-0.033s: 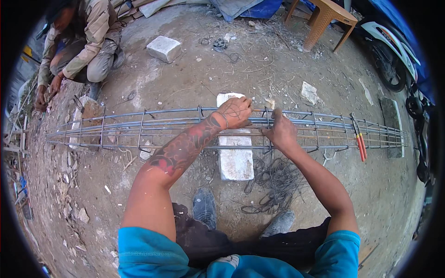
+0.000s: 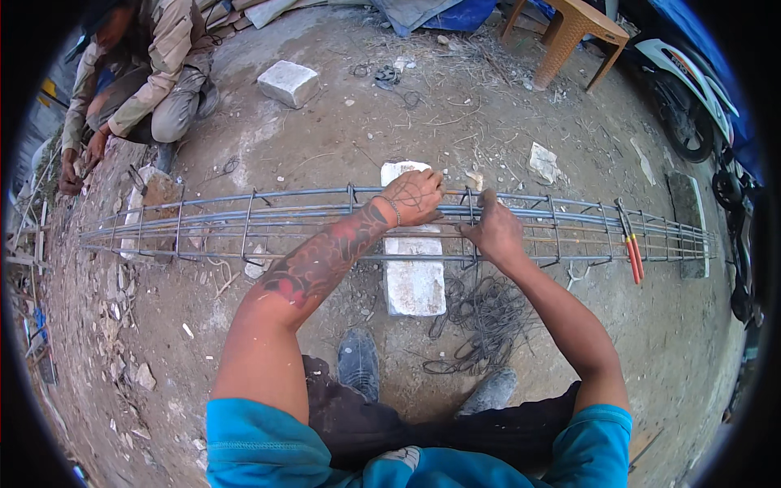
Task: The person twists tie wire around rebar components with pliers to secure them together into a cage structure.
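Note:
A long rebar cage (image 2: 309, 236) of thin steel bars and square stirrups lies across in front of me. My left hand (image 2: 413, 198) is closed over its far upper bars near the middle, fingers curled down around them. Just to the right, my right hand (image 2: 495, 233) grips the cage beside a stirrup (image 2: 472, 207), with fingers bent around the bars. The fingertips of both hands are partly hidden, and I cannot make out any tie wire in them. Pincers with red-orange handles (image 2: 633, 256) hang on the cage farther right.
White blocks (image 2: 415, 285) prop the cage at the middle and left, a grey slab (image 2: 688, 220) at the right. Tangled wire (image 2: 488, 321) lies by my feet. A co-worker (image 2: 154, 81) squats at far left. A loose block (image 2: 288, 84), plastic chair (image 2: 569, 37) and motorbike (image 2: 683, 89) stand beyond.

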`<state>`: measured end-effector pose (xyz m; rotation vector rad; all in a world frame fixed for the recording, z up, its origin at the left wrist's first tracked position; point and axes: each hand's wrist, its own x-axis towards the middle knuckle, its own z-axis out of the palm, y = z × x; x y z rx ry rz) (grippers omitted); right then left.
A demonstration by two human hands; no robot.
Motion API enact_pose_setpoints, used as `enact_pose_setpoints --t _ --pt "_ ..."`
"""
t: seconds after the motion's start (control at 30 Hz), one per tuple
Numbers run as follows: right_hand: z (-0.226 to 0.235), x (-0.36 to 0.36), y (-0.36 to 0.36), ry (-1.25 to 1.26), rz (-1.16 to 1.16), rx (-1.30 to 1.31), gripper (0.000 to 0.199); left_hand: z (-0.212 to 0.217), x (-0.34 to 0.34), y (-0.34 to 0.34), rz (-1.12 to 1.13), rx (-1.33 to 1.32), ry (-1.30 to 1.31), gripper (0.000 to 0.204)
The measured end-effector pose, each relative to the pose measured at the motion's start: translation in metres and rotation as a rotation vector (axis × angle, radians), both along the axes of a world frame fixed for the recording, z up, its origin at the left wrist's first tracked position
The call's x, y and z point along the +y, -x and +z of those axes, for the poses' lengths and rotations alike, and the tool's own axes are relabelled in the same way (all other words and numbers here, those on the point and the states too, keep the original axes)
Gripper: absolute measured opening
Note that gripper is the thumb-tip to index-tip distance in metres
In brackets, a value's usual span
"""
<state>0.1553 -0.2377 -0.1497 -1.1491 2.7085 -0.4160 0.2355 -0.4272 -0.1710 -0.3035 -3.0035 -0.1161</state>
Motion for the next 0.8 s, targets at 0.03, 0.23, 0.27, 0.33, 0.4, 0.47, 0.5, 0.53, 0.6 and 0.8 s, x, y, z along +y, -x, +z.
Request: enact_pose_setpoints --t 0.03,0.23,0.27,0.33,0.4,0.47,0.5,0.53,0.6,0.8 --pt "0.000 0.000 0.000 0.022 -0.006 -0.009 0.063 -0.002 0.000 0.000 0.006 0.024 0.002 0.046" --pt "0.002 0.000 0.003 -0.001 0.006 -0.035 0.059 -0.005 0.000 0.003 -0.057 0.036 0.082 0.044" --pt "0.002 0.000 0.003 0.004 0.006 -0.031 0.059 -0.005 0.000 0.003 -0.049 0.039 0.078 0.043" --pt "0.005 0.000 0.003 -0.031 0.005 -0.072 0.055 -0.005 0.001 0.003 -0.042 0.040 0.074 0.043" --pt "0.007 0.000 0.003 -0.041 0.027 -0.064 0.053 -0.006 0.001 0.003 -0.031 0.032 0.087 0.044" --pt "0.008 0.000 0.002 -0.054 0.043 -0.051 0.052 -0.006 0.000 0.004 -0.050 0.020 0.090 0.044" --pt "0.008 0.000 0.002 -0.057 0.043 -0.063 0.050 -0.005 0.000 0.004 -0.056 0.015 0.096 0.045" --pt "0.008 0.000 0.002 -0.070 0.037 -0.083 0.049 -0.004 -0.001 0.004 -0.057 0.015 0.095 0.045" --pt "0.007 -0.001 0.002 -0.069 0.042 -0.066 0.049 0.001 -0.002 0.002 -0.036 -0.042 0.031 0.044" --pt "-0.006 -0.002 0.001 -0.033 0.093 0.011 0.047 0.018 0.022 -0.008 0.069 -0.031 -0.265 0.027"
